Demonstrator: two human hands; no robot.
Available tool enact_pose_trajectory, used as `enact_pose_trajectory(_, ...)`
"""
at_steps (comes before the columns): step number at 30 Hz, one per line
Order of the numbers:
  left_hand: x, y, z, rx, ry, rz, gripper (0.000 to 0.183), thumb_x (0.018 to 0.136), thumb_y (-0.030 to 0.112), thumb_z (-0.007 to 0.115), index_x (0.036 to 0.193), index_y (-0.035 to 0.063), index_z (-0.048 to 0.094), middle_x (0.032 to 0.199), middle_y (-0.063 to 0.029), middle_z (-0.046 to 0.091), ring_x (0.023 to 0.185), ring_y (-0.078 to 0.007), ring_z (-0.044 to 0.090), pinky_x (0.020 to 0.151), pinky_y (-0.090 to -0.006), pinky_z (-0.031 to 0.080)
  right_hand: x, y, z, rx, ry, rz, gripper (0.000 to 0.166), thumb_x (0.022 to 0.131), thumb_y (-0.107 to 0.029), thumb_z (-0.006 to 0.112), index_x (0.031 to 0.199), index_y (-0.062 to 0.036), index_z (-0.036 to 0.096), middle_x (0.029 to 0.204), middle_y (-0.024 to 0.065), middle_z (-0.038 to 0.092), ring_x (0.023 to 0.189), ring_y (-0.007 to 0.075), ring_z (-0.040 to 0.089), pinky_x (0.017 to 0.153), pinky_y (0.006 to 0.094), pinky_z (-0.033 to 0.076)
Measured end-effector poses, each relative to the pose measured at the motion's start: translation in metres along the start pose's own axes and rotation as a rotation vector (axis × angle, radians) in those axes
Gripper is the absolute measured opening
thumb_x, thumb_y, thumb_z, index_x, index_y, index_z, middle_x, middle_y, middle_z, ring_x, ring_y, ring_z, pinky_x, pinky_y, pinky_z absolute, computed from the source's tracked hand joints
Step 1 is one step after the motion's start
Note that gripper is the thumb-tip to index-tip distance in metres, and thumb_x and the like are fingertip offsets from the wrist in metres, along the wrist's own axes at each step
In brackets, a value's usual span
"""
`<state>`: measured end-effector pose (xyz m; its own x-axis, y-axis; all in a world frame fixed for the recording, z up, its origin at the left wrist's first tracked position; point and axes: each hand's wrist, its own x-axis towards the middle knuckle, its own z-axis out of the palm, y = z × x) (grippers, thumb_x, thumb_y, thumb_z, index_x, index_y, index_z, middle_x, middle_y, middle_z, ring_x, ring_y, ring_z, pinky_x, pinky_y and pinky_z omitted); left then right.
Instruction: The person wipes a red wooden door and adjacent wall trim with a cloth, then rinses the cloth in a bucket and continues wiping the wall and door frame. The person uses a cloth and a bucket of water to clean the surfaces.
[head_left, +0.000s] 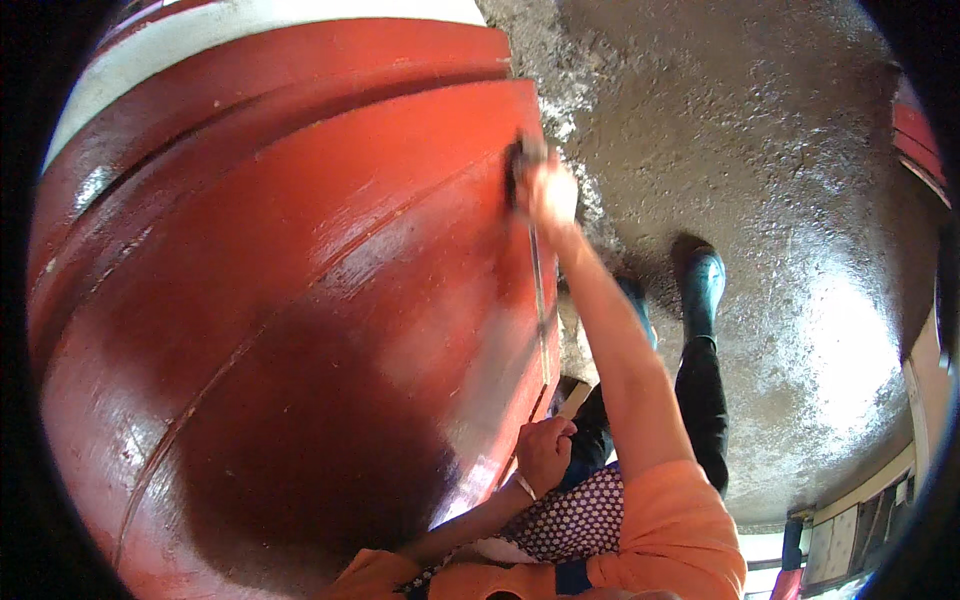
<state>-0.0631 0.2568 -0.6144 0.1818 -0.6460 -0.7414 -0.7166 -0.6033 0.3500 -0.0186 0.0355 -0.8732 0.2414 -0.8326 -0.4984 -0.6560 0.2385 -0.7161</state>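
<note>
Stretched out over the right edge of a red-painted wooden surface, my right hand grips a dark brush; motion blurs both, so the brush's exact kind is unclear. Its dark side faces the red boards near their top right corner. Lower down, close to the same edge, my left hand rests with fingers curled, and I see nothing in it. The painted surface looks wet and shiny in places, with long seams between its boards.
Wet, rough concrete floor lies to the right, where my rubber boots stand. A white surface borders the red boards at the top. Another red object shows at the far right, with pale structures below it.
</note>
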Motion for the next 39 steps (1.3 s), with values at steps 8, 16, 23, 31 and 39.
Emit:
enact_pose_trajectory(8, -0.016, -0.008, 0.01, -0.083, 0.029, -0.069, 0.011, 0.067, 0.002, 0.051, 0.076, 0.0076, 0.057, 0.073, -0.0049, 0.061, 0.071, -0.0202, 0.059, 0.068, -0.0333, 0.041, -0.07, 0.018, 0.043, -0.102, 0.037, -0.058, 0.014, 0.063, -0.018, 0.056, 0.067, -0.0055, 0.062, 0.092, 0.0211, 0.057, 0.062, 0.0309, 0.06, 0.061, 0.0374, 0.052)
enact_pose_trajectory(16, -0.014, -0.006, 0.009, -0.011, 0.013, -0.085, 0.014, 0.068, 0.003, 0.047, 0.076, 0.0065, 0.058, 0.074, -0.0081, 0.06, 0.07, -0.0251, 0.057, 0.069, -0.0365, 0.041, -0.207, 0.069, 0.108, 0.108, -0.354, 0.283, 0.04, 0.073, -0.021, 0.053, 0.111, -0.0103, 0.048, 0.092, 0.0215, 0.054, 0.073, 0.0359, 0.058, 0.061, 0.0452, 0.048)
enact_pose_trajectory(23, -0.038, 0.008, 0.031, -0.217, 0.067, -0.167, 0.016, 0.064, -0.003, 0.048, 0.075, 0.0032, 0.058, 0.071, -0.0098, 0.061, 0.068, -0.0257, 0.059, 0.064, -0.0339, 0.045, -0.033, -0.01, 0.003, 0.288, 0.19, -0.11, 0.013, 0.064, -0.018, 0.061, 0.065, -0.0048, 0.06, 0.115, 0.0229, 0.047, 0.086, 0.0341, 0.054, 0.072, 0.0399, 0.047)
enact_pose_trajectory(31, -0.062, 0.023, 0.054, -0.26, 0.155, -0.315, 0.01, 0.066, 0.001, 0.048, 0.069, 0.0021, 0.057, 0.064, -0.0151, 0.056, 0.062, -0.0312, 0.055, 0.057, -0.0375, 0.043, -0.278, 0.125, 0.15, -0.12, -0.861, -0.057, 0.023, 0.073, -0.019, 0.048, 0.083, -0.0004, 0.058, 0.079, 0.0166, 0.059, 0.071, 0.0332, 0.058, 0.064, 0.0435, 0.048)
enact_pose_trajectory(39, -0.094, 0.024, 0.068, -0.396, 0.157, -0.335, 0.01, 0.066, 0.0, 0.049, 0.07, 0.0018, 0.058, 0.069, -0.0128, 0.06, 0.064, -0.0274, 0.059, 0.058, -0.0344, 0.047, -0.201, 0.051, 0.064, 0.075, -0.108, 0.183, 0.03, 0.075, -0.032, 0.057, 0.065, -0.0033, 0.058, 0.071, 0.0208, 0.057, 0.063, 0.036, 0.057, 0.055, 0.0448, 0.045)
